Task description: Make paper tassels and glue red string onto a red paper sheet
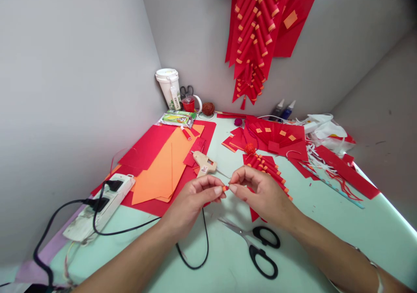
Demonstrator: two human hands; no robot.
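The left hand [195, 197] is on the near side of the glue gun [204, 164], thumb and forefinger clamped on a small roll [225, 188]. The roll is a short cylinder, red with an orange band, held in the air to the right of the glue gun and nearer the wearer. The right hand [260, 191] is level with it; thumb and forefinger are together at the roll's right end. Whether they grip the roll or something finer cannot be told.

The glue gun has a smooth beige body. Right of it and nearer the wearer, the scissors [240, 231] lie with bare metal blades and looped black handles. Farther right of the glue gun, partly behind the right hand, a panel of paper rolls [272, 171] shows tight red tubes with orange ends in slanting rows; a fuzzy orange-red ball [250, 149] sits at its top.

Left of the glue gun are flat orange sheets [159, 175] with straight edges, laid over larger red sheets [143, 149]. Farther left is a white power strip [114, 202], oblong and scuffed. All rest on a smooth pale green tabletop [312, 258].
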